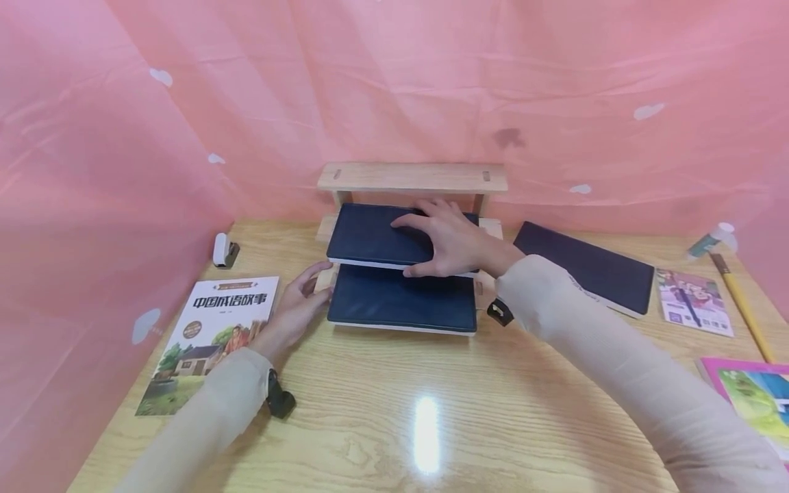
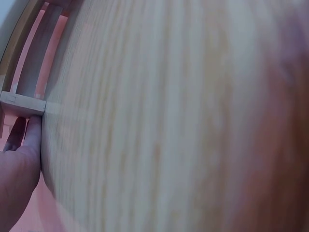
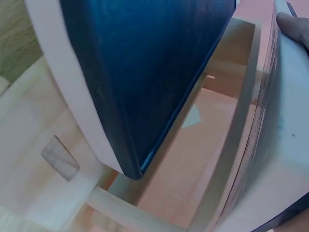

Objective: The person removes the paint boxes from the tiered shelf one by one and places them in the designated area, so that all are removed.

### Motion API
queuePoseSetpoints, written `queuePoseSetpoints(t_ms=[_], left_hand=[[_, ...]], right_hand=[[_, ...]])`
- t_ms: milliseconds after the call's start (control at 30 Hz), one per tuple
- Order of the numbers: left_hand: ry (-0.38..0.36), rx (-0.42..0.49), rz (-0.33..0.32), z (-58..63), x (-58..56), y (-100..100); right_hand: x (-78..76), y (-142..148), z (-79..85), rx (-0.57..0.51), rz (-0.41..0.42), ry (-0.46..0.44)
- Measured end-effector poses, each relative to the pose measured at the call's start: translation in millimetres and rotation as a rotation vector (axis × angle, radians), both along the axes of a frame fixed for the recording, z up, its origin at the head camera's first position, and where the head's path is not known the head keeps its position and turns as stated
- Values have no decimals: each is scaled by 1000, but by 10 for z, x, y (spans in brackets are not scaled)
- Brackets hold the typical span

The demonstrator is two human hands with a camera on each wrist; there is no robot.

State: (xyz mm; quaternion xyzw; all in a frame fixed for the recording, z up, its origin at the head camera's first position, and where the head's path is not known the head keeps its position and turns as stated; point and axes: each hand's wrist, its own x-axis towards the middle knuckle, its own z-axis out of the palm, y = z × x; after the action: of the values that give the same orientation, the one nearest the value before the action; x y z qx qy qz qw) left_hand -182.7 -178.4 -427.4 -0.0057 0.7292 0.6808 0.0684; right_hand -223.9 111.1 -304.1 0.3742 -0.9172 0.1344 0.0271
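Navy notebook (image 1: 403, 298) rests in the wooden rack (image 1: 413, 177); right hand (image 1: 453, 239) holds another (image 1: 374, 233).

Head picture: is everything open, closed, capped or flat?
Upper navy notebook: closed, in right hand
Lower navy notebook: closed, on wooden rack
Right navy notebook: closed, flat
Chinese idiom storybook: closed, flat
Glue stick: capped
Paintbrush: flat
Stapler: can't tell
Small booklet: flat
Pink-edged book: flat

Both hands (image 1: 302, 301) (image 1: 453, 236) reach forward, the right farther.
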Motion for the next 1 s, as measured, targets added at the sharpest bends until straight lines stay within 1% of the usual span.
queuePoseSetpoints(t_ms=[133,267,533,767,1000], left_hand=[[0,-3,14,20,-7,20],[10,-7,22,31,-12,28],[4,49,-1,25,-30,12],[-25,32,-4,27,-22,14],[-22,63,-7,30,-18,9]], right_hand=[[96,68,58,-10,23,44],[221,164,107,-49,49,76],[438,367,116,-129,69,154],[616,520,79,-174,40,156],[865,718,78,-191,-10,182]])
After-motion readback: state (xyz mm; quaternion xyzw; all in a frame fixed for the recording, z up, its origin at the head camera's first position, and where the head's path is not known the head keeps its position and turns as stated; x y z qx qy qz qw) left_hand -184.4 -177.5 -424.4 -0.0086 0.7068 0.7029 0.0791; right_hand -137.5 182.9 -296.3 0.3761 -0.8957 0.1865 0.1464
